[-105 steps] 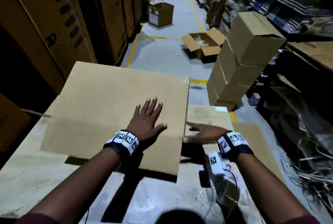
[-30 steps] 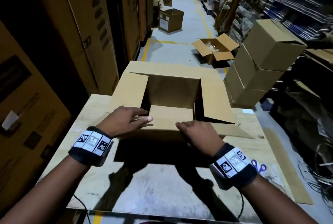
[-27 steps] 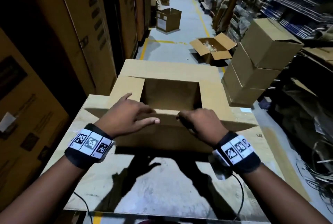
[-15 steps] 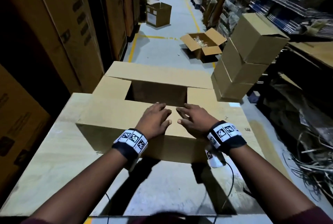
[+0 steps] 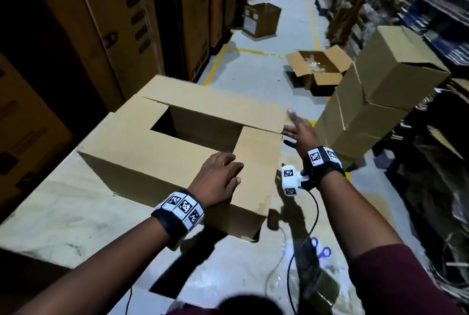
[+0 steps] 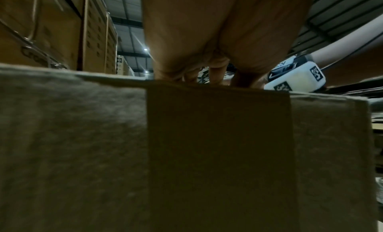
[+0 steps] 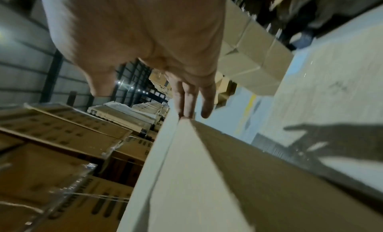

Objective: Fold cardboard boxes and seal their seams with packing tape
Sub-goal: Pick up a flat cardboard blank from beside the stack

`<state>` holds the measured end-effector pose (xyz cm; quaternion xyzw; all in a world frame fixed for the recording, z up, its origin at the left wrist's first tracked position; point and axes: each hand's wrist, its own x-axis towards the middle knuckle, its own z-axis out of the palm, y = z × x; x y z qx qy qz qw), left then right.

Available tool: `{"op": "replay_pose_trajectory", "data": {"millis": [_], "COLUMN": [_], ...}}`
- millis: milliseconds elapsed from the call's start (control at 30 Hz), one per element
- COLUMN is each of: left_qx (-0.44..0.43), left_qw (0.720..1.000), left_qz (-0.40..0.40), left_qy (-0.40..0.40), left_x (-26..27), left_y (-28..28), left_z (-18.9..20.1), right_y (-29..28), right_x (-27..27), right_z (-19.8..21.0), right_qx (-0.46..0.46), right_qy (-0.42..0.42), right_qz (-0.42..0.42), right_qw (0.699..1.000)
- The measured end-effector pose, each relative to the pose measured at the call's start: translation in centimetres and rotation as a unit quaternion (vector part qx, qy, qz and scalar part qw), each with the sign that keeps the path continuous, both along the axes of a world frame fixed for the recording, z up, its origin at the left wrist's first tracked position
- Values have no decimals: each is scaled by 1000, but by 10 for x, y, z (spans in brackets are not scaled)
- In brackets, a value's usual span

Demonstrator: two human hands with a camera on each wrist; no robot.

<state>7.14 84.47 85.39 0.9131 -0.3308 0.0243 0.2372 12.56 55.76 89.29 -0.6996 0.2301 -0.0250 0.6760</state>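
Observation:
A brown cardboard box (image 5: 157,160) stands on the worktable (image 5: 63,215). Its near flap and both side flaps are folded in, and the far flap (image 5: 215,101) is still raised, which leaves a rectangular gap. My left hand (image 5: 220,175) presses flat on the near flap by the right side flap. The left wrist view shows the box wall (image 6: 207,153) under my left hand (image 6: 217,38). My right hand (image 5: 298,129) is stretched out with straight fingers at the box's far right corner. In the right wrist view its fingertips (image 7: 186,107) touch the box (image 7: 186,186) at its top edge.
Blue-handled scissors (image 5: 321,248) lie on the table near my right forearm. A stack of closed boxes (image 5: 380,101) stands just right of the table. An open box (image 5: 314,68) and another box (image 5: 261,20) sit on the aisle floor. Tall cartons (image 5: 114,23) line the left.
My right hand has left the near flap and reached out to the box's far right corner. My left hand stays pressing on the near flap.

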Motion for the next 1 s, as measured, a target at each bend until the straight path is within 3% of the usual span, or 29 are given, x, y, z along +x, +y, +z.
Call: {"op": "replay_pose_trajectory", "data": {"millis": [100, 200, 333, 367, 467, 600, 833, 1000], "left_qx": [0, -3, 17, 50, 131, 130, 111, 5], "left_qw": [999, 995, 988, 986, 971, 969, 991, 981], "left_qz": [50, 93, 150, 161, 198, 209, 78, 190], "left_qy": [-7, -19, -28, -15, 33, 26, 7, 20], "left_x": [-16, -29, -60, -69, -89, -93, -83, -108], "left_y": [-12, -25, -51, -60, -85, -86, 2, 49], "left_z": [-1, -4, -9, -9, -12, -17, -13, -32], "right_y": [-14, -22, -25, -24, -16, -13, 1, 34], "right_x": [-12, -22, -9, -2, 17, 13, -49, -110], "right_z": [2, -6, -28, -31, -32, -47, -75, -96], "right_qx": [61, -54, -259, -277, -238, -240, -395, -473], "right_qy": [-80, -146, -200, -206, -180, -188, -231, -223], "right_qz": [48, 168, 301, 319, 360, 362, 281, 277], "right_qw": [994, 973, 896, 883, 884, 881, 844, 806]}}
